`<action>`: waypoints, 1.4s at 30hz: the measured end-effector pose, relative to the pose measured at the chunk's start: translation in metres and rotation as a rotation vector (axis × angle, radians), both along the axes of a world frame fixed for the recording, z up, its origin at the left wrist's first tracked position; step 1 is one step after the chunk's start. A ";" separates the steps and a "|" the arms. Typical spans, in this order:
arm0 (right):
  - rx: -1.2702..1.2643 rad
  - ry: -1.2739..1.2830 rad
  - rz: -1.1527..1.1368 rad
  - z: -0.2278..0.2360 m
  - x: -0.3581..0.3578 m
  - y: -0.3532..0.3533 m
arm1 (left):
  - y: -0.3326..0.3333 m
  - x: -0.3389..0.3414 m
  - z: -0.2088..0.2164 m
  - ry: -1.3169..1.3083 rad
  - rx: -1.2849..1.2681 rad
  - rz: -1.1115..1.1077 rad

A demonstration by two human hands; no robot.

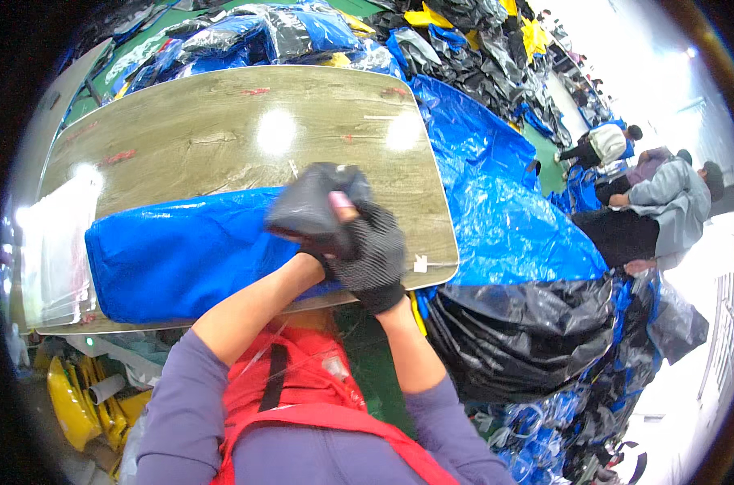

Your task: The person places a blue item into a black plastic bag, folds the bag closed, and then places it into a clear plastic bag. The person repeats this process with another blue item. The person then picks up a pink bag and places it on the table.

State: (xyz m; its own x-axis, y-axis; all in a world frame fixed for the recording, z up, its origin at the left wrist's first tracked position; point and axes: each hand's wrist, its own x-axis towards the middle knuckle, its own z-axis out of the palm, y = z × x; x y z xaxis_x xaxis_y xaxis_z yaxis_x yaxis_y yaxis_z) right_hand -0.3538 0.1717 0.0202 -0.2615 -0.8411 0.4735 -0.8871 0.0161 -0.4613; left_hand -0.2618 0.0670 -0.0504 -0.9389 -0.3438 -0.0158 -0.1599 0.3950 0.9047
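Note:
My two hands meet above the near right part of a wood-patterned table. My right hand [376, 252], in a dark fingerless glove, is closed with a bare thumb tip showing. It presses against a dark grey, blurred shape [306, 208], which could be a dark item or part of my left glove. My left hand [328, 260] lies beneath or behind that shape, its fingers hidden. Below and left of the hands, a folded blue plastic sheet [181, 250] lies flat along the table's near edge.
The table [197, 129] has a light rim. Clear plastic bags [59, 250] lie at its left end. Blue sheeting [496, 194] and a black plastic heap [528, 331] adjoin its right side. Wrapped bundles [286, 36] are piled beyond. Other people [666, 202] stand far right.

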 end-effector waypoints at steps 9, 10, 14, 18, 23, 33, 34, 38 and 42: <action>0.541 0.091 0.259 0.013 0.082 -0.034 | -0.042 0.142 0.061 0.003 -0.953 0.175; 0.510 0.023 0.291 0.010 0.073 -0.035 | -0.046 0.145 0.050 -0.116 -0.947 0.132; 0.252 0.300 0.045 -0.019 0.045 -0.062 | -0.051 0.130 -0.003 -0.254 -0.866 0.276; 0.404 0.319 -0.109 -0.048 0.072 -0.084 | -0.063 0.156 0.009 -0.054 -1.036 0.058; 0.507 0.366 -0.129 -0.027 0.108 -0.088 | -0.110 0.299 0.044 -0.674 -0.947 0.529; 0.491 0.384 0.239 -0.061 0.188 -0.116 | -0.031 0.396 -0.023 -0.206 -0.217 1.159; 0.464 0.384 0.249 -0.066 0.190 -0.117 | -0.007 0.391 -0.019 -0.142 -0.249 1.161; 0.175 0.358 0.314 -0.067 0.176 -0.105 | 0.044 0.388 -0.014 0.338 0.700 1.387; -0.079 0.144 0.483 -0.057 0.160 -0.068 | 0.034 0.388 0.031 0.491 0.955 1.137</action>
